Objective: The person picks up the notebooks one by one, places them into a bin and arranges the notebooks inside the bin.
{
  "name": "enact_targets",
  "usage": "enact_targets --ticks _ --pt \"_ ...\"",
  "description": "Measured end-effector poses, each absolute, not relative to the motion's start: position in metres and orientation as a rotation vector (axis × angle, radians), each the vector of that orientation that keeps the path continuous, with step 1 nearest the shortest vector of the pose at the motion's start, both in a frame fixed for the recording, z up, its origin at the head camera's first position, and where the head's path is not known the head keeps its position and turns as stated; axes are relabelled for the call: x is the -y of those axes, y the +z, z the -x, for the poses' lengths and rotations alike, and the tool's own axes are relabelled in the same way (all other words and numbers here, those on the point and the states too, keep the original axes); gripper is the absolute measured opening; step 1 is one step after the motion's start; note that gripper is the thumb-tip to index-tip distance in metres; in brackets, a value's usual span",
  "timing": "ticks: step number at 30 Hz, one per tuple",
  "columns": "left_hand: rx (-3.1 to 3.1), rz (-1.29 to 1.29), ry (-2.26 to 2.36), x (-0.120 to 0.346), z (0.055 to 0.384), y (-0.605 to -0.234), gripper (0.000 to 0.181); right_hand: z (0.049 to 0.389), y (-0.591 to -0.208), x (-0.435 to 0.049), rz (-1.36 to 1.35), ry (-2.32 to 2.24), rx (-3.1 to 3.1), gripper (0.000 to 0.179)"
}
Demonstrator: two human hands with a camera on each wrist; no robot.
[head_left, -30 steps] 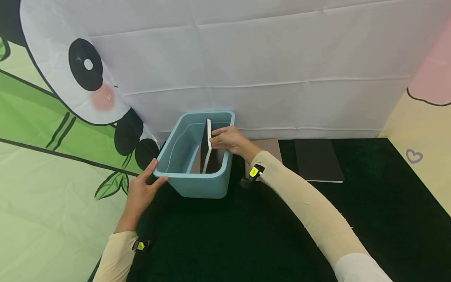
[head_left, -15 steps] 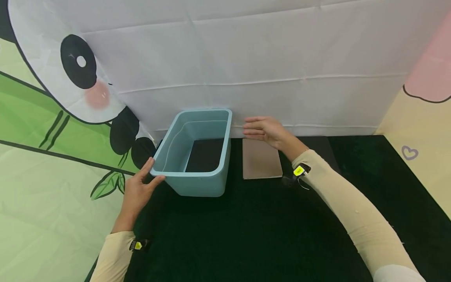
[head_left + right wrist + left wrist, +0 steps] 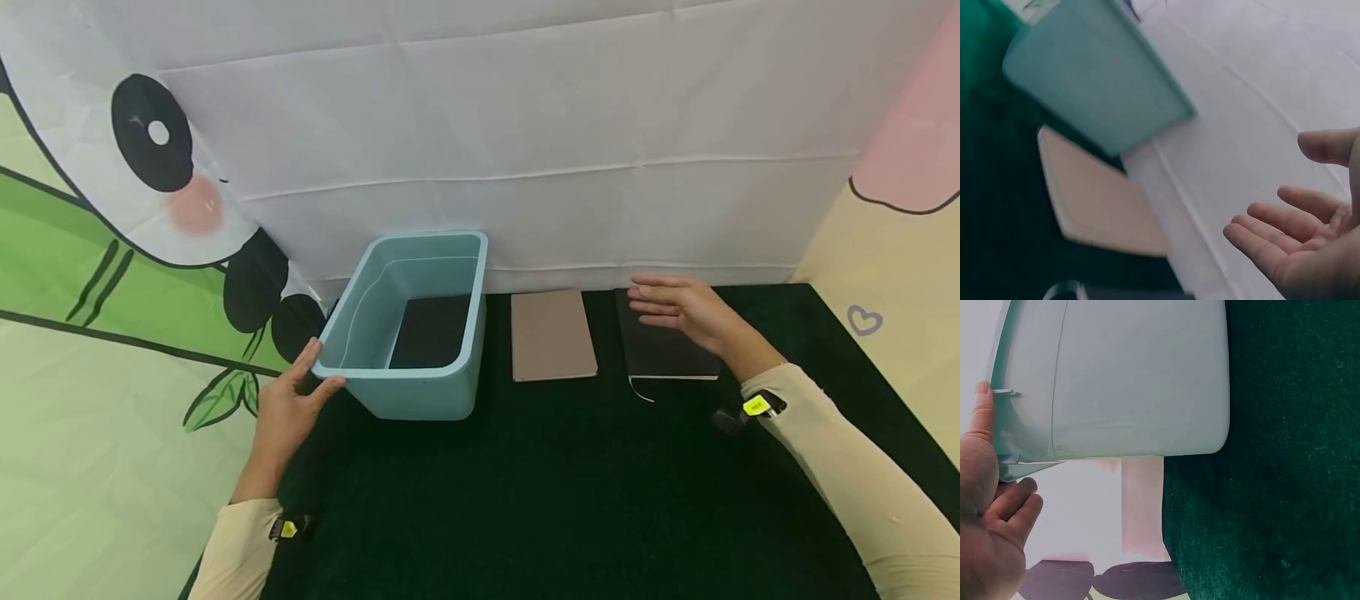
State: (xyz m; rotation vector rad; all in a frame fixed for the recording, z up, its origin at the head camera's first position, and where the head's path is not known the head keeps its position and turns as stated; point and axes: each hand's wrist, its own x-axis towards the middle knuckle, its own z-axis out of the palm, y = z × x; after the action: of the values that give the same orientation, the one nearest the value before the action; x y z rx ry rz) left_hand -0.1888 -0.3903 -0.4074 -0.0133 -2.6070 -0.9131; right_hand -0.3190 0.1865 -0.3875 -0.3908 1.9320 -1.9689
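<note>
A light-blue plastic bin [image 3: 420,398] stands near the back of the table, with a black notebook [image 3: 429,333] lying flat on its bottom. My left hand [image 3: 283,417] holds the bin's front left corner, thumb at the front rim and fingers on the left side; the left wrist view shows the thumb [image 3: 984,412] against the wall by the rim. To the right, my right hand [image 3: 690,312] hovers over a second black notebook [image 3: 663,357] with its fingers straight and the palm empty. This notebook lies flat, its ribbon bookmark [image 3: 641,392] trailing off the front edge.
Between the bin and the second black notebook, a pinkish-beige notebook [image 3: 553,337] lies flat. Dark green cloth [image 3: 525,500] covers the table. A white fabric backdrop [image 3: 525,125] rises just behind, and a printed panel [image 3: 150,350] borders the left side.
My right hand let go of the black notebook in the bin, which went from standing to lying flat. The hand then moved right, over the other black notebook. My left hand stays at the bin's corner.
</note>
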Motion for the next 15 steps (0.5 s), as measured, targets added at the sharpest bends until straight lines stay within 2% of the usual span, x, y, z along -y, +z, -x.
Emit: enact_targets --ticks 15 --pt "2.599 -0.002 -0.953 0.389 0.189 -0.407 0.073 0.295 -0.449 -0.246 0.289 -1.623 -2.405 0.07"
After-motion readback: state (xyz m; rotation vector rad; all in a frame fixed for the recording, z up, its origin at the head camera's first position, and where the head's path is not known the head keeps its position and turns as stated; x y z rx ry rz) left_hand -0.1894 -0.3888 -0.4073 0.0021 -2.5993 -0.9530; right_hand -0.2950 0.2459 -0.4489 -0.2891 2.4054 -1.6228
